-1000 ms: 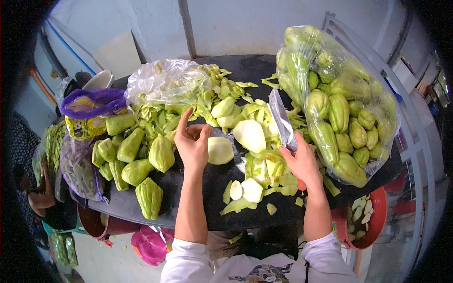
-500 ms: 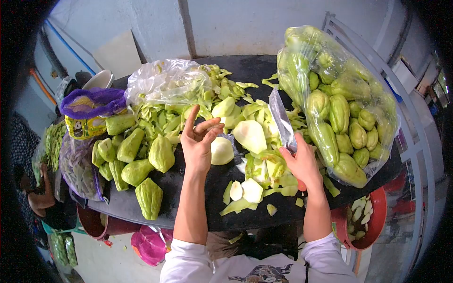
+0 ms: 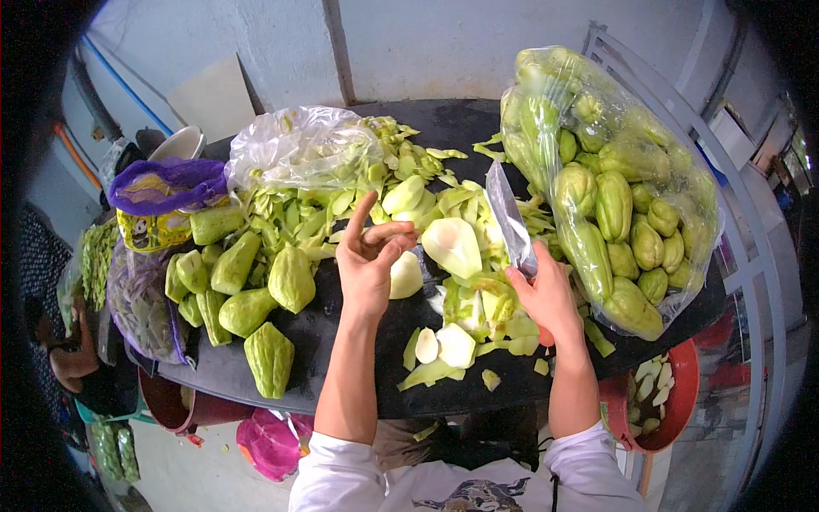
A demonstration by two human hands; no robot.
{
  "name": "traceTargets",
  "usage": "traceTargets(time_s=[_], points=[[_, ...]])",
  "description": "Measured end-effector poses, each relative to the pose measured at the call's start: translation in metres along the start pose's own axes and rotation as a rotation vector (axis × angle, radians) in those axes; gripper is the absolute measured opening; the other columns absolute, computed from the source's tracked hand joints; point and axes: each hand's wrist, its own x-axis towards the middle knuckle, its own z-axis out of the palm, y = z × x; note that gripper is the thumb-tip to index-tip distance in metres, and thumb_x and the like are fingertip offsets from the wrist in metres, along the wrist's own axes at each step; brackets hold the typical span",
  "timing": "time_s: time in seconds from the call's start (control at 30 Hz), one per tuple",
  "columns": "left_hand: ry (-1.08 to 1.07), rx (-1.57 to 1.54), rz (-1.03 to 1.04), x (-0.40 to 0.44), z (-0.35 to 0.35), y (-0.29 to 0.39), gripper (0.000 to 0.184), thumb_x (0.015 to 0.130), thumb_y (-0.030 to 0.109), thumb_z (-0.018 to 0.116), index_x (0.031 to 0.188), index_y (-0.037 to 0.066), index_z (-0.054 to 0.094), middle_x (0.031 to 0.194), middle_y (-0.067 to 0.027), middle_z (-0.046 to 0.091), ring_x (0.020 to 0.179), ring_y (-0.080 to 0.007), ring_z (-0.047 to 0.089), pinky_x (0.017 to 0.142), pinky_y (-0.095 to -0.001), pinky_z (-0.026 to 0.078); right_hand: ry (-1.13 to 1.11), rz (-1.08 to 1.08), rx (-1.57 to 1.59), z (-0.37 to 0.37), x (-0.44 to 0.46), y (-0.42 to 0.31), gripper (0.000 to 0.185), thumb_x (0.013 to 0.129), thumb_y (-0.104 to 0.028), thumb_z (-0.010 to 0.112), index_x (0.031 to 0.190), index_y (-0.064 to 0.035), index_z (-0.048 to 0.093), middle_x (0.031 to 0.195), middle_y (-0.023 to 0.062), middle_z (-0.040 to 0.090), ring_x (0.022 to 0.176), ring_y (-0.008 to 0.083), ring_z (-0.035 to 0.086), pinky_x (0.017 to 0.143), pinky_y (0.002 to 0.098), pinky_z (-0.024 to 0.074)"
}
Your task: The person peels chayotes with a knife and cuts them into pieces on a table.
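My left hand (image 3: 368, 263) is raised over the black table (image 3: 358, 375), its fingers apart and nothing held. Just right of it lies a peeled pale chayote piece (image 3: 405, 275), partly covered by the hand. My right hand (image 3: 546, 290) grips a knife (image 3: 509, 213), its blade pointing up and away. Between the hands a larger peeled chayote half (image 3: 452, 247) rests on green peelings (image 3: 482, 307). Nearer the front edge are smaller cut pieces (image 3: 455, 345). Unpeeled chayotes (image 3: 270, 358) lie left of my left hand.
A clear bag of chayotes (image 3: 631, 213) fills the table's right side. At the back left are a plastic bag of peelings (image 3: 299, 149) and a purple mesh bag (image 3: 149, 299). A red bucket (image 3: 687, 384) stands below right. At far left, a person's arm (image 3: 77, 350) shows.
My left hand has shifted to the right, from beside the peeled piece to partly over it, and its fingers have turned rightward. My right hand and the knife have barely moved.
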Motion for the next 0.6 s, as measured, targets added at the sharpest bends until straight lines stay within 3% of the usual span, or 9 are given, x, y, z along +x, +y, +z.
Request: traceTargets(time_s=[0.13,0.2,0.33,0.6], points=[[-0.014,-0.015,0.008,-0.0020,0.0030,-0.0004,0.074,0.084,-0.006,0.069,0.147,-0.005,0.031,0.100,-0.0171,0.070,0.090,-0.0254,0.070,0.084,-0.0380,0.057,0.013,-0.023,-0.030,0.0009,0.0002,0.0031,0.034,0.087,-0.017,0.069,0.107,0.0033,0.051,0.088,0.0270,0.066,0.082,0.0450,0.064,0.073,0.0509,0.0498],[-0.063,0.014,0.011,-0.0024,0.0032,-0.0006,0.072,0.086,-0.008,0.064,0.149,-0.004,0.029,0.101,-0.0162,0.070,0.094,-0.0212,0.069,0.086,-0.0333,0.054,0.012,-0.027,-0.019,0.0008,0.0001,0.0027,0.034,0.087,-0.017,0.069,0.107,0.0032,0.051,0.087,0.0267,0.066,0.081,0.0450,0.065,0.072,0.0508,0.0499],[-0.035,0.050,0.031,-0.0038,0.0078,0.0000,0.071,0.085,-0.006,0.065,0.147,-0.005,0.031,0.097,-0.0172,0.071,0.090,-0.0240,0.070,0.082,-0.0364,0.057,0.024,-0.030,-0.036,0.0006,-0.0005,0.0016,0.034,0.087,-0.017,0.069,0.107,0.0035,0.051,0.086,0.0266,0.066,0.080,0.0447,0.065,0.071,0.0504,0.0501],[-0.058,0.135,0.068,-0.0068,0.0105,0.0041,0.068,0.084,-0.006,0.065,0.145,-0.007,0.035,0.092,-0.0158,0.072,0.087,-0.0208,0.070,0.085,-0.0339,0.054,0.015,-0.026,-0.014,0.0007,-0.0002,0.0005,0.033,0.087,-0.016,0.069,0.106,0.0039,0.051,0.085,0.0264,0.066,0.079,0.0441,0.065,0.070,0.0497,0.0500]])
